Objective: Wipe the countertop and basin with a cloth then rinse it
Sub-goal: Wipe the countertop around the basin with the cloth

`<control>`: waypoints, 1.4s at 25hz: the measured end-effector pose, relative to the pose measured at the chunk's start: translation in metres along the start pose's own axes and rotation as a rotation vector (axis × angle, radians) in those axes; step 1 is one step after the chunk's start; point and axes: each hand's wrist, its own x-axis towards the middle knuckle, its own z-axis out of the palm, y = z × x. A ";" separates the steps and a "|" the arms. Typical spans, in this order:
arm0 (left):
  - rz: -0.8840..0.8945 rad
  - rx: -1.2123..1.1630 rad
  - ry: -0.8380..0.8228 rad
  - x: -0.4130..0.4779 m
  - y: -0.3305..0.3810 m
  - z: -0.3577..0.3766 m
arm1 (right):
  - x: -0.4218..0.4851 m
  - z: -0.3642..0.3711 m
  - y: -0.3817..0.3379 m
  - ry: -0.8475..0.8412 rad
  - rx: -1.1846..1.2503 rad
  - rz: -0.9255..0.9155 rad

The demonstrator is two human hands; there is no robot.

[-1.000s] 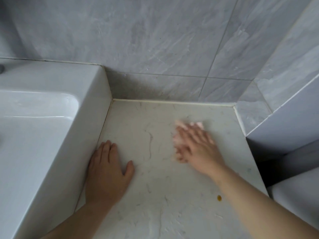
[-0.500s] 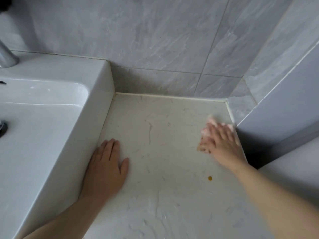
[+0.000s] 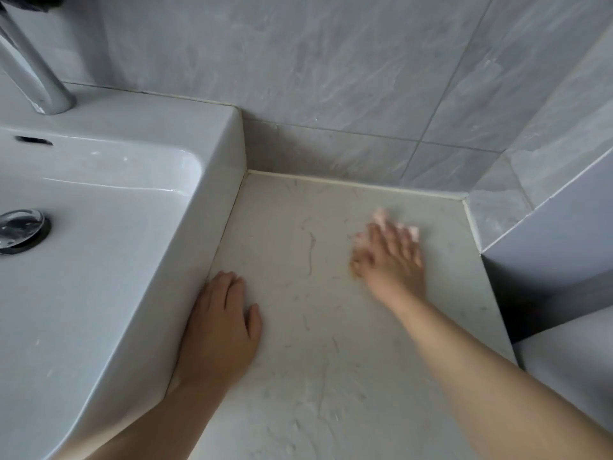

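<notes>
A pale marbled countertop (image 3: pixel 315 376) lies to the right of a white basin (image 3: pixel 212 154). My right hand (image 3: pixel 389 260) presses flat on the counter near the back right, fingers spread and blurred by motion. A pale pink cloth (image 3: pixel 381 218) peeks out beyond its fingertips; most of it is hidden under the palm. My left hand (image 3: pixel 219 330) rests flat on the counter against the basin's side wall, holding nothing.
A chrome tap (image 3: pixel 33 71) stands at the basin's back left and a chrome drain plug (image 3: pixel 20 229) sits in its bowl. Grey tiled walls (image 3: pixel 331 78) close the back and right. A grey ledge (image 3: pixel 547 260) and a white fixture (image 3: pixel 570 353) border the counter's right edge.
My right hand swept with the cloth to the back right corner and has now come back leftward. The small orange spot on the counter no longer shows. My left hand stayed put.
</notes>
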 end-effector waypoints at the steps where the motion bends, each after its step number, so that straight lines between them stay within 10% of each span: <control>1: -0.011 -0.015 0.017 0.000 -0.001 0.001 | 0.011 0.005 -0.031 -0.012 0.018 -0.090; 10: -0.029 -0.072 0.098 -0.001 -0.003 -0.001 | 0.023 0.017 -0.157 -0.081 0.068 -0.487; 19: 0.084 0.068 -0.035 0.001 -0.001 -0.001 | -0.004 -0.012 0.065 0.066 -0.004 0.346; 26: 0.069 0.030 -0.023 0.001 -0.002 -0.001 | -0.022 0.010 -0.066 -0.099 -0.009 -0.415; 32: 0.065 0.013 -0.007 0.002 -0.002 0.001 | -0.021 -0.003 0.092 0.089 0.010 0.264; 35: 0.065 0.010 -0.015 0.002 -0.002 0.001 | -0.054 0.014 0.045 0.193 -0.011 0.102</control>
